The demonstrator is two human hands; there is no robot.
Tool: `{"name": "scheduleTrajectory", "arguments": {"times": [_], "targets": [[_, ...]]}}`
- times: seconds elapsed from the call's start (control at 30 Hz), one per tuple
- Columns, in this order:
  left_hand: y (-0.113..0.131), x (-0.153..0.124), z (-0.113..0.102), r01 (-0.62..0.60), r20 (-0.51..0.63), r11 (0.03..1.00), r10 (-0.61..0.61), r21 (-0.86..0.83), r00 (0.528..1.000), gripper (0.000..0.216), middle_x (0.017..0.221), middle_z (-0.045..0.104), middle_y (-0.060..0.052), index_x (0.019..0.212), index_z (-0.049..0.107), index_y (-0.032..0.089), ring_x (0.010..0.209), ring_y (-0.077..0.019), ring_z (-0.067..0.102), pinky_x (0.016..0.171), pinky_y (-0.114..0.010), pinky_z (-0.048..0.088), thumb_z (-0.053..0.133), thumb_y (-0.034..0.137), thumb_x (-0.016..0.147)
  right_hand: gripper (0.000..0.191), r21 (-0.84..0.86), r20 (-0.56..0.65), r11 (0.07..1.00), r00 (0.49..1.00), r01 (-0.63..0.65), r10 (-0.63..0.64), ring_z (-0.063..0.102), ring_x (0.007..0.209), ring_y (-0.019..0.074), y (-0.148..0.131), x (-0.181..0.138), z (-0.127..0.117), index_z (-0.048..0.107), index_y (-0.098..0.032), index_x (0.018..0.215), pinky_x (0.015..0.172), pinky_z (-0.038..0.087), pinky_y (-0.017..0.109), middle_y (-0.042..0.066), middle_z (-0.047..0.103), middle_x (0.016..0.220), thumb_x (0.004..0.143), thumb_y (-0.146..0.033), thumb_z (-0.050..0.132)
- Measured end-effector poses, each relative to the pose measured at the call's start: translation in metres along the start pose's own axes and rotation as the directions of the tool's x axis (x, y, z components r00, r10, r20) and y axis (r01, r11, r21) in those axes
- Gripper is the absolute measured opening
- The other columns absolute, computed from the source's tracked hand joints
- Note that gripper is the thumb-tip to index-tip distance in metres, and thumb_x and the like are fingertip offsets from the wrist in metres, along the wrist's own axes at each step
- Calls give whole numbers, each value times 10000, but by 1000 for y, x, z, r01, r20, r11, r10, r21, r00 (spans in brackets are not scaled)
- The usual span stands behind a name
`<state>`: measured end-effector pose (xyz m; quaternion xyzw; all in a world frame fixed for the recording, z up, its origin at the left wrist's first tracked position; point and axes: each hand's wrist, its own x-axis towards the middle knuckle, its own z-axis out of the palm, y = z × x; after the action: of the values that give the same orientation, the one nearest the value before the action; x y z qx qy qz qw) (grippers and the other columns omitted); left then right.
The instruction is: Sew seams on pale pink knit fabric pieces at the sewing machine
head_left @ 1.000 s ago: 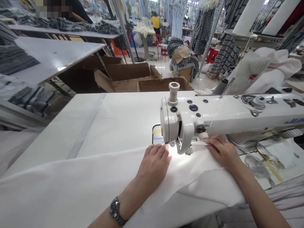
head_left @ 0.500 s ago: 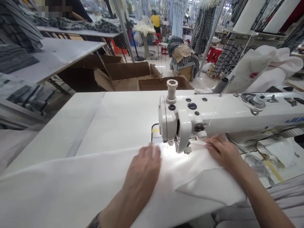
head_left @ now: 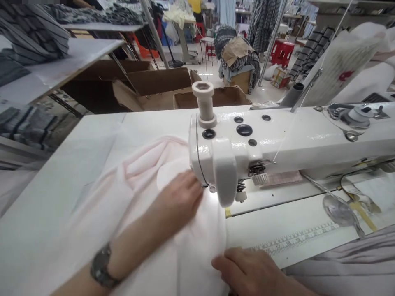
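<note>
Here, at a white industrial sewing machine, one length of pale pink cloth spreads in loose folds across the white table, left of the machine's head, and reaches in beneath it. Left of the head, the left hand, one steel wristwatch on its wrist, lies flat on the cloth, its fingers together and pinching nothing. Above the hand, one cream spool post and five black plugs top the machine. In front of the machine, the right hand rests open at the cloth's edge, fingers lightly curled and holding no fold. Light, even pressure from both hands would likely keep the cloth smooth and unpuckered. Farther right, one printed measuring scale runs along the table.
</note>
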<state>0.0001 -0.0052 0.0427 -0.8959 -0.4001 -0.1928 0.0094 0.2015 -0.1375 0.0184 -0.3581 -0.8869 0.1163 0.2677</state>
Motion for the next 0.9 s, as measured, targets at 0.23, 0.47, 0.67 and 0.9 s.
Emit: {"name": "scheduleTrajectory", "arguments": {"times": [0.23, 0.47, 0.67, 0.9], "targets": [[20, -18, 24, -40, 38, 970, 32, 239, 999, 291, 969, 689, -142, 1018, 640, 127, 926, -300, 621, 729, -405, 478, 499, 375, 958, 307, -43, 172, 988, 975, 148, -139, 577, 725, 190, 14, 0, -30, 515, -46, 1239, 560, 442, 314, 85, 689, 900, 973, -94, 369], [38, -31, 0, -113, 58, 988, 107, 106, 993, 217, 1196, 640, -172, 1114, 575, 91, 1109, -306, 572, 883, -427, 469, 480, 175, 937, 285, -154, 105, 970, 980, 186, -171, 498, 600, 177, 11, -5, -20, 578, -75, 1126, 501, 334, 321, 41, 613, 752, 919, -47, 383], [56, -64, -20, -115, -13, 992, 116, 43, 993, 162, 978, 648, -102, 893, 590, 159, 942, -246, 593, 822, -387, 466, 443, 167, 961, 257, -130, 43, 970, 979, 204, -200, 491, 574, 160, 13, -6, -16, 621, -80, 999, 525, 344, 317, 13, 576, 676, 926, -72, 375], [51, -77, -20, -112, 66, 987, 105, 118, 992, 305, 706, 542, -30, 683, 524, 201, 715, -217, 524, 739, -380, 417, 468, 270, 974, 250, -137, 41, 953, 963, 270, -267, 550, 615, 162, 16, -12, -17, 622, -29, 1059, 550, 342, 321, 51, 637, 747, 892, -88, 445]]}}
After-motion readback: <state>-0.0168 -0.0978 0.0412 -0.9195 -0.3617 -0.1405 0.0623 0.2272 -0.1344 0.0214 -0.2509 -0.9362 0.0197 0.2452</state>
